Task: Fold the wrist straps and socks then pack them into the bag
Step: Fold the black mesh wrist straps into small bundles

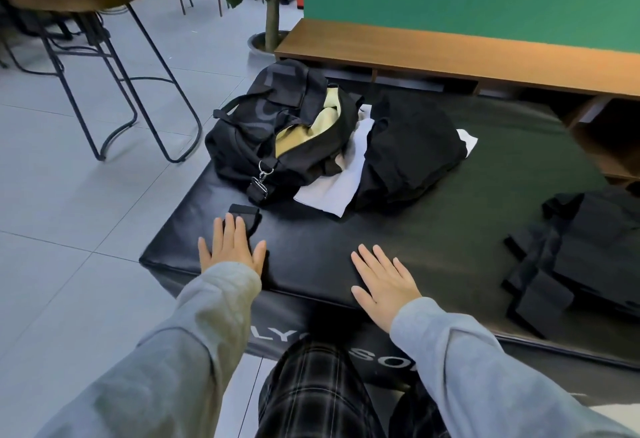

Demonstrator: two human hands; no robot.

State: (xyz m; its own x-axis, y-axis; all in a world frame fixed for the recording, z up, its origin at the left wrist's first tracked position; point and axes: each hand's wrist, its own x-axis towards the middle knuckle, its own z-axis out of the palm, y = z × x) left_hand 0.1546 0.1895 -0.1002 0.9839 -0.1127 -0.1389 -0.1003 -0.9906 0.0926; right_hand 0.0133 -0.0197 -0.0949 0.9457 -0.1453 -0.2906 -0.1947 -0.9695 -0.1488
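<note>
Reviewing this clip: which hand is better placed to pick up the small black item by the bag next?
Left. The left hand already lies flat on the small black folded item, just in front of the open bag. The right hand rests flat on bare mat, farther from both.

sleeves [194, 351]: light grey, loose cuffs | trousers [311, 392]: dark plaid | hands [230, 247]: bare

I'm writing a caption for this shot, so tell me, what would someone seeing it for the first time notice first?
The open black duffel bag with its pale yellow lining stands out at the far left of the black mat, with black clothing over a white cloth beside it. Nearer, both hands lie flat on the mat: the left hand rests on a small black strap, the right hand on bare mat. Black folded pieces sit at the right edge.
</note>
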